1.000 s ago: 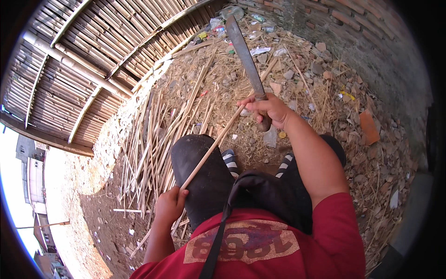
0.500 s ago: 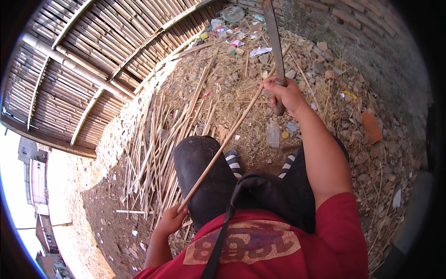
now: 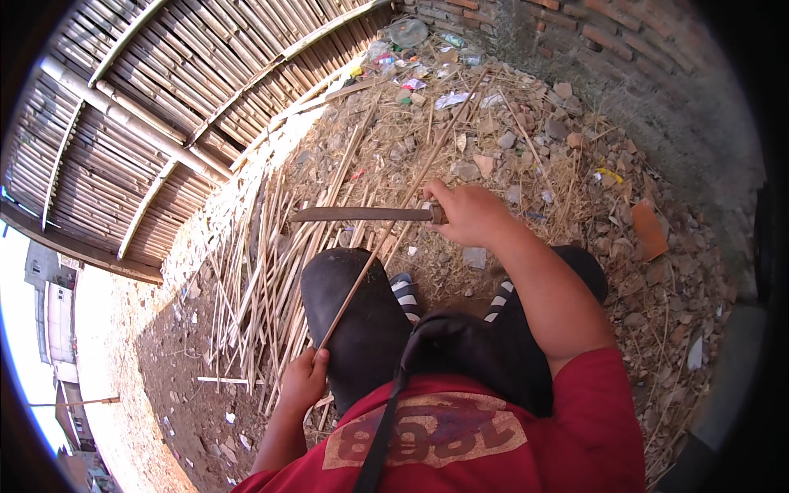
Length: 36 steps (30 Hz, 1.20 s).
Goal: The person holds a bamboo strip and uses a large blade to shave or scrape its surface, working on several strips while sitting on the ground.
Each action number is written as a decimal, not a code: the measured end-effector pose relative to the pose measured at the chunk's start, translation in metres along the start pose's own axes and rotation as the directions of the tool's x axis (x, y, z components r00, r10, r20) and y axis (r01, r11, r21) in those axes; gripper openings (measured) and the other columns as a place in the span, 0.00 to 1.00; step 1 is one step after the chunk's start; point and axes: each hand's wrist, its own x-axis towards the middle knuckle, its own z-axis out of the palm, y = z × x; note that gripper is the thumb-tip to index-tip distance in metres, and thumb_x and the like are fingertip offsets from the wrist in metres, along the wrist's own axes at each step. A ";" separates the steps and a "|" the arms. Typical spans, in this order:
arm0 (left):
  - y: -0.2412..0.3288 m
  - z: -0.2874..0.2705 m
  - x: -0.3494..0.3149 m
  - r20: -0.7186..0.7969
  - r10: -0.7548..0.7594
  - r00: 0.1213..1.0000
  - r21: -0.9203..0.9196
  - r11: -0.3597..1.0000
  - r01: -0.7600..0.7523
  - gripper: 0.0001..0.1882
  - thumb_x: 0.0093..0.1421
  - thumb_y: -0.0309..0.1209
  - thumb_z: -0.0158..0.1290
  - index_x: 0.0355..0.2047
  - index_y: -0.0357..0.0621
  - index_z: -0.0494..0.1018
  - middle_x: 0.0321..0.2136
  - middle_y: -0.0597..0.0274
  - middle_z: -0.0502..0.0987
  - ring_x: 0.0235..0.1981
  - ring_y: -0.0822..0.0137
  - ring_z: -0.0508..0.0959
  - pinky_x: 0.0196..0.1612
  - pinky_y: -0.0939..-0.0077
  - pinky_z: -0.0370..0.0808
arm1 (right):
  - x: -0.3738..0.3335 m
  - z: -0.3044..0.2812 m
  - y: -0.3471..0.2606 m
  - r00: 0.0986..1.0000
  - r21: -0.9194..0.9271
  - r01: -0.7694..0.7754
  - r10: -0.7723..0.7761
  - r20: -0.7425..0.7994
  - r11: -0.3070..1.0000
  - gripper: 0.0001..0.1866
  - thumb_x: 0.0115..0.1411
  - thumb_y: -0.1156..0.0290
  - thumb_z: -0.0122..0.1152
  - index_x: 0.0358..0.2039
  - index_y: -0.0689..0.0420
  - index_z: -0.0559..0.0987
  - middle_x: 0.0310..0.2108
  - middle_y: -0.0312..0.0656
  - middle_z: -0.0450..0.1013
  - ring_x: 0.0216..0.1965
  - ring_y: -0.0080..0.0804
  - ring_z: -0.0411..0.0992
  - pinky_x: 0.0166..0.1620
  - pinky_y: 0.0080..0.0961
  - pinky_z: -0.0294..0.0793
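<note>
left hand (image 3: 304,378) pinches stick (image 3: 357,287): likely light, springy; hold by end. right hand (image 3: 475,217) clenched round knife (image 3: 362,214): likely heavier, stiff.

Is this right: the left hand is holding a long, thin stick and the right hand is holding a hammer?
Not quite: the right hand is holding a big knife, not a hammer, as the head view shows. The left hand is holding a long, thin stick.
</note>
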 end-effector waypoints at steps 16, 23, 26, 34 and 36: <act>0.010 -0.010 0.005 -0.029 0.062 0.998 0.010 0.998 -0.062 0.21 0.70 0.44 0.49 0.32 0.36 0.74 0.24 0.38 0.77 0.31 0.34 0.78 0.33 0.45 0.70 | -0.001 0.025 -0.007 0.992 -0.109 0.117 -0.112 0.051 0.987 0.12 0.51 0.62 0.68 0.34 0.52 0.79 0.27 0.47 0.77 0.35 0.50 0.79 0.39 0.49 0.77; 0.002 0.012 0.012 -0.162 0.129 0.978 0.155 0.982 -0.104 0.17 0.69 0.43 0.50 0.32 0.41 0.71 0.22 0.38 0.77 0.27 0.33 0.78 0.30 0.38 0.70 | 0.017 0.035 0.031 0.978 0.155 -0.180 0.160 0.133 0.971 0.11 0.51 0.67 0.62 0.35 0.55 0.81 0.33 0.51 0.79 0.40 0.52 0.78 0.44 0.47 0.77; 0.010 0.006 0.005 -0.167 0.099 0.981 0.196 0.978 -0.065 0.16 0.69 0.43 0.50 0.33 0.42 0.71 0.21 0.39 0.77 0.26 0.34 0.78 0.29 0.38 0.70 | 0.011 0.038 0.025 0.995 0.143 -0.098 0.094 0.037 0.985 0.12 0.51 0.67 0.61 0.35 0.58 0.81 0.34 0.53 0.79 0.40 0.55 0.78 0.44 0.48 0.77; 0.003 0.010 0.012 -0.165 0.137 0.977 0.177 0.978 -0.107 0.17 0.70 0.44 0.48 0.32 0.42 0.71 0.21 0.39 0.77 0.26 0.34 0.78 0.30 0.38 0.70 | 0.025 0.068 0.074 0.963 0.284 -0.268 0.268 0.042 0.921 0.17 0.50 0.63 0.65 0.40 0.56 0.83 0.36 0.51 0.80 0.41 0.51 0.79 0.46 0.41 0.78; 0.007 0.006 0.008 -0.161 0.109 0.981 0.168 0.983 -0.081 0.18 0.70 0.44 0.48 0.32 0.42 0.71 0.22 0.39 0.77 0.27 0.34 0.78 0.31 0.38 0.70 | 0.025 0.067 0.078 0.976 0.272 -0.187 0.211 -0.061 0.944 0.17 0.50 0.64 0.66 0.39 0.59 0.82 0.32 0.52 0.79 0.38 0.49 0.79 0.42 0.40 0.77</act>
